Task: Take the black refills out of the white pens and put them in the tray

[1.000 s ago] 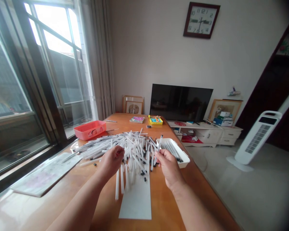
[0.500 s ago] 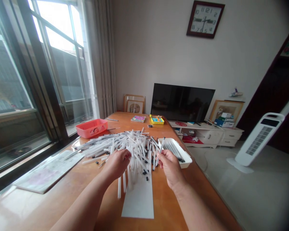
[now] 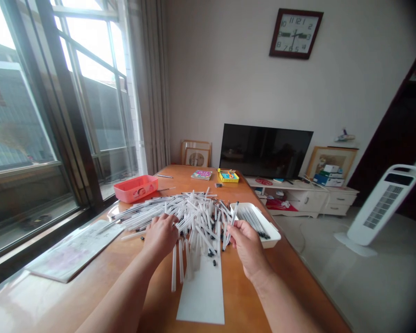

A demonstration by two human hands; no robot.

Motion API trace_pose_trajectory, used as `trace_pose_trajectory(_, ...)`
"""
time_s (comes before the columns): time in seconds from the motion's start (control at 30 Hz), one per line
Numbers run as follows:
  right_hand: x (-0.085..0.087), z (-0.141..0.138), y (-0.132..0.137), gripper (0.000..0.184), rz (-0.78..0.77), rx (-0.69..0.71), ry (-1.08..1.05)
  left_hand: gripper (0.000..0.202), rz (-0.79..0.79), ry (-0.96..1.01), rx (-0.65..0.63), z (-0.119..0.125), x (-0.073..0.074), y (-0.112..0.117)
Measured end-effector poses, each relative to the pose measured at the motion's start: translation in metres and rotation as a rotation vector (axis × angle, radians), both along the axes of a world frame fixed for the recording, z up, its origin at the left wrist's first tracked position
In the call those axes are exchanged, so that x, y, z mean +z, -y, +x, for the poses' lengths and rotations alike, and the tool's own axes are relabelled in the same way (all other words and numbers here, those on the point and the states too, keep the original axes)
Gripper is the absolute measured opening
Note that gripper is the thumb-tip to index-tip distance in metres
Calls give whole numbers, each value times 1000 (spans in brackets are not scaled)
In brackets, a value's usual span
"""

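A heap of clear white plastic pen barrels (image 3: 204, 215), with black parts among them, spreads over the table. My left hand (image 3: 162, 233) is palm down at the heap's near left side, its fingers curled; the fingertips are hidden, so whatever they grip does not show. My right hand (image 3: 244, 243) pinches an upright pen (image 3: 235, 213) with a clear barrel between thumb and fingers. Just beyond that hand, a white tray (image 3: 272, 236) holds several dark pen refills (image 3: 253, 219) lying side by side. Small black caps (image 3: 214, 262) lie on a white sheet (image 3: 201, 300) between my hands.
A red plastic basket (image 3: 136, 188) stands at the heap's far left. A booklet (image 3: 72, 252) lies by the window side. Toward the table's far end are a colourful book (image 3: 201, 175) and a yellow box (image 3: 228, 176). The table's right edge (image 3: 293, 259) runs past the tray.
My left hand has moved slightly left and turned more palm down against the heap. My right hand still pinches the pen beside the tray. The view has tilted slightly upward.
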State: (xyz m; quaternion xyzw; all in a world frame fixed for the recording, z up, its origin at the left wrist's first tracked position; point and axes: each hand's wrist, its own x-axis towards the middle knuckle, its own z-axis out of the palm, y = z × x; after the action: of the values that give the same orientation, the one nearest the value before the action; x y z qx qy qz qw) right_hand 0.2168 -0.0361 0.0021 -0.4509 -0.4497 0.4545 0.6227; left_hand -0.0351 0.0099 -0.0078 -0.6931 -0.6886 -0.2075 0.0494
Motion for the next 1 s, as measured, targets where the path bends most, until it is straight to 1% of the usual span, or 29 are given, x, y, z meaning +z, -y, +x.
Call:
trace_pose_trajectory(0.1,-1,1,-1,22,6,-8,8,32,19,20,96,-3,-4,-3)
trace_pose_trajectory(0.17,-1,2,-1,23,7,-14,12,35,26,61,167,-7,-4,-5)
trace_pose_trajectory(0.3,-1,2,0,24,-2,-22,21,41,78,208,278,-21,-2,-11)
trace_pose_trajectory(0.33,-1,2,0,24,-3,-27,28,42,97,271,294,-25,-3,-13)
trace_pose_trajectory(0.4,-2,2,0,24,-1,-36,42,43,150,471,302,-33,-7,-18)
trace_pose_trajectory(0.47,-3,2,-1,25,7,-42,56,43,245,754,258,-39,-13,-23)
trace_pose_trajectory(0.57,-5,3,-3,26,14,-49,69,44,312,896,274,-44,-18,-30)
trace_pose_trajectory(0.63,-8,3,-3,27,10,-50,73,44,333,941,305,-46,-15,-33)
trace_pose_trajectory(0.77,-10,3,-4,29,22,-61,103,39,317,990,355,-53,2,-39)
trace_pose_trajectory(0.83,-10,3,-3,29,40,-64,119,38,299,965,365,-59,10,-42)
trace_pose_trajectory(0.9,-9,3,-2,28,56,-57,128,36,276,911,346,-63,15,-45)
trace_pose_trajectory(1.0,-6,2,-1,28,80,-43,134,29,221,796,276,-61,16,-51)
